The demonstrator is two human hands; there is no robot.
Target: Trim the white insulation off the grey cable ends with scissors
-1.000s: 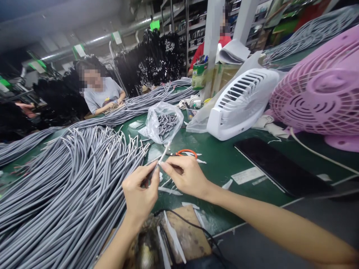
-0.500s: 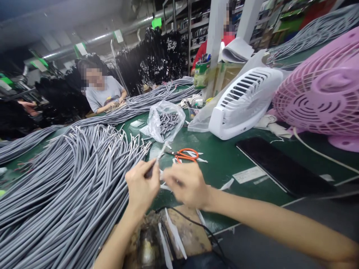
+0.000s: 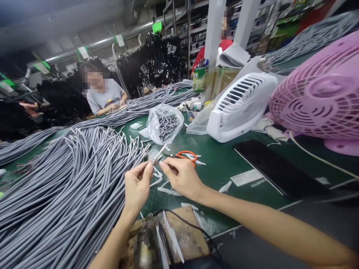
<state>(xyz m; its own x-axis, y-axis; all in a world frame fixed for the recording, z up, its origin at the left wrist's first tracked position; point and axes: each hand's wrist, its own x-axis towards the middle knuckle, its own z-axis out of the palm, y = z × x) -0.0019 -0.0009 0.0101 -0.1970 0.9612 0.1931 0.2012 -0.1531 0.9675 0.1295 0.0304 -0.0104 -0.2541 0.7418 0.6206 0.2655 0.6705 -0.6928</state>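
Observation:
Between thumb and fingertips, my left hand (image 3: 138, 186) pinches a cable end (image 3: 160, 152) whose whitish tip points up and away. My right hand (image 3: 183, 177) is closed in a pinch just to the right, its fingertips close to the base of that tip. Whatever those fingers hold is too small to make out. Orange-handled scissors (image 3: 187, 153) lie just beyond my right hand. Beside my left arm spreads a large bundle of grey cables (image 3: 70, 179) with pale stripped ends. White scraps (image 3: 169, 190) are scattered on the green table under my hands.
A clear bag of short grey pieces (image 3: 165, 125) stands ahead. At right are a white fan (image 3: 241, 106), a pink fan (image 3: 316, 93) and a black phone (image 3: 276, 168). Close to me sits a stained wooden board (image 3: 187, 228) with a black cord. A co-worker (image 3: 103, 93) sits across the table.
My right hand, blurred before, is now sharper, slightly lower and left, with its fingertips closer to the cable end. My left hand has turned a little and still pinches the cable.

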